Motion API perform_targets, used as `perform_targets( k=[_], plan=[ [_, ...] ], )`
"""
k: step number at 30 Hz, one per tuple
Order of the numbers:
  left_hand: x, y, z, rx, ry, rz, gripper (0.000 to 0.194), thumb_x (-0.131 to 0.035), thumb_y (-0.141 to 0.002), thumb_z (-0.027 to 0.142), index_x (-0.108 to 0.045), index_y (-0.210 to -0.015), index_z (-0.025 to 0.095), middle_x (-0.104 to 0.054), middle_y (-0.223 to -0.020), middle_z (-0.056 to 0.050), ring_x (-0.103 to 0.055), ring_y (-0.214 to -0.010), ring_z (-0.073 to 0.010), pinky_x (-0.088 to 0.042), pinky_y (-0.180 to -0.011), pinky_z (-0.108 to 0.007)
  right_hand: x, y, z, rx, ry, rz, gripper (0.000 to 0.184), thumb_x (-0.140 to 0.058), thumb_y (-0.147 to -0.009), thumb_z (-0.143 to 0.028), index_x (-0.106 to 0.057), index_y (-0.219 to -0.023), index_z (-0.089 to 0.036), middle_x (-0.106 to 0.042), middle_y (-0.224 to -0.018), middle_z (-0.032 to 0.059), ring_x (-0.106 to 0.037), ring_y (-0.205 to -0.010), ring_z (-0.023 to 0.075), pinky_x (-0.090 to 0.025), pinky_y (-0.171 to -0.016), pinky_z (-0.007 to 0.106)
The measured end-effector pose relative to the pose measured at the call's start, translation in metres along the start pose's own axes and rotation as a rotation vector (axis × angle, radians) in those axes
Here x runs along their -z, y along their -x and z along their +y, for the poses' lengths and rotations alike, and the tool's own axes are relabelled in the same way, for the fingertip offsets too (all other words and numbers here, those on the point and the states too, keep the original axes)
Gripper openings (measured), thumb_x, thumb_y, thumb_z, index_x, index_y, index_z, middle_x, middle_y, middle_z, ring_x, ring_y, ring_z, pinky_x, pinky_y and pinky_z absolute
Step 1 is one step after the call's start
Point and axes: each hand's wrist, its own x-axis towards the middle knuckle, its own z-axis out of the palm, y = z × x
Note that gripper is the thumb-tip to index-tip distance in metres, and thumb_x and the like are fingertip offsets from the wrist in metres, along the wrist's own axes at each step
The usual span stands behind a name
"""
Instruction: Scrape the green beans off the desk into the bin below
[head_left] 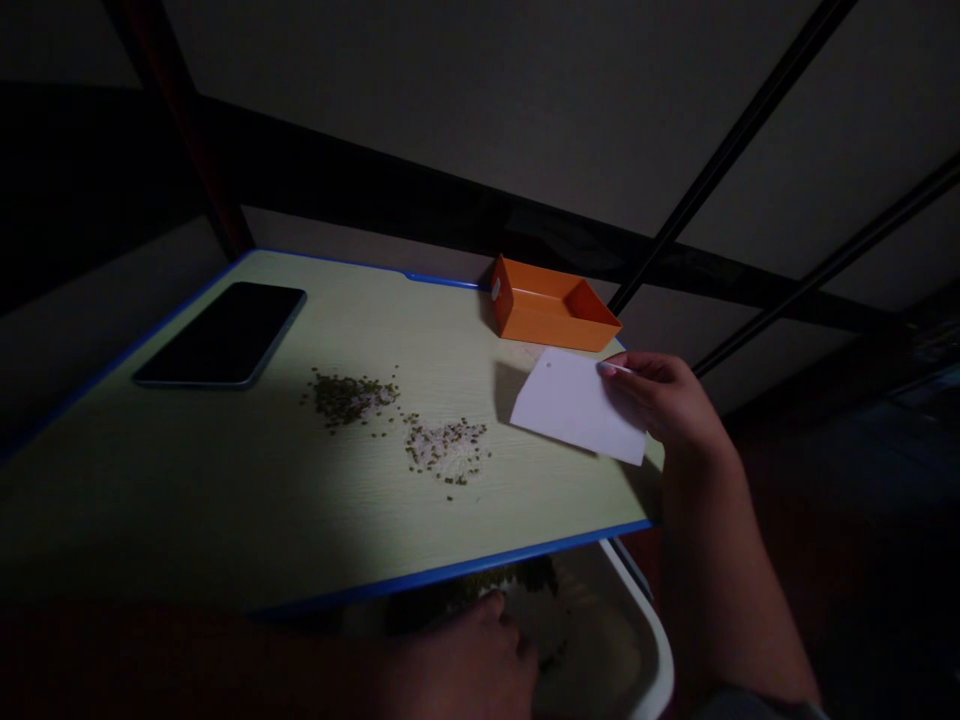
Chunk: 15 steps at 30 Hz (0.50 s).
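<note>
My right hand (667,405) grips a flat white card (577,405) by its right edge and holds it tilted over the right side of the pale table (187,480). Left of the card lie two small piles of green beans mixed with white grains (448,452), (349,396). My left hand (469,665) is below the table's front edge, fingers curled on a white basin (652,650) that holds more beans and grains. What the fingers grip is hidden in the dark.
An empty orange box (551,312) stands at the table's far right corner. A dark tablet (225,335) lies flat at the far left. The table has a blue rim. Dark frame bars run behind it.
</note>
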Motion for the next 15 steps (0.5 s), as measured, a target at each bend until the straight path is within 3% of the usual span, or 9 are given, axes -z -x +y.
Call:
perform_targets(
  k=[5,10,15],
  plan=[
    [0.002,0.000,-0.002,-0.065,-0.074,0.022,0.017,-0.069,-0.087,0.024,-0.075,-0.072,0.021,-0.076,-0.084,-0.005,-0.067,-0.077,-0.0216,-0.045,-0.087,-0.035,-0.004,0.001,-0.001,-0.003,-0.020,-0.037,0.036,-0.084,-0.060,-0.046,-0.067,-0.071,-0.016,-0.061,-0.057,0.0015,-0.051,-0.044,0.0096,-0.034,-0.039,0.022],
    [0.008,0.001,-0.005,-0.130,-0.095,0.003,0.018,-0.062,-0.091,0.023,-0.076,-0.078,0.020,-0.076,-0.086,-0.007,-0.067,-0.079,-0.0222,-0.046,-0.084,-0.036,-0.009,0.001,-0.003,-0.039,0.041,-0.046,0.042,-0.088,-0.053,-0.046,-0.066,-0.069,-0.014,-0.060,-0.055,0.0007,-0.050,-0.043,0.0092,-0.032,-0.038,0.021],
    [0.016,0.004,-0.004,-0.119,-0.066,-0.029,0.021,-0.058,-0.093,0.019,-0.077,-0.084,0.020,-0.076,-0.090,-0.008,-0.068,-0.084,-0.0228,-0.045,-0.088,-0.037,-0.004,-0.002,0.000,0.012,-0.004,0.018,0.036,-0.081,-0.062,-0.047,-0.064,-0.070,-0.016,-0.058,-0.054,-0.0009,-0.048,-0.042,0.0084,-0.032,-0.039,0.021]
  ],
)
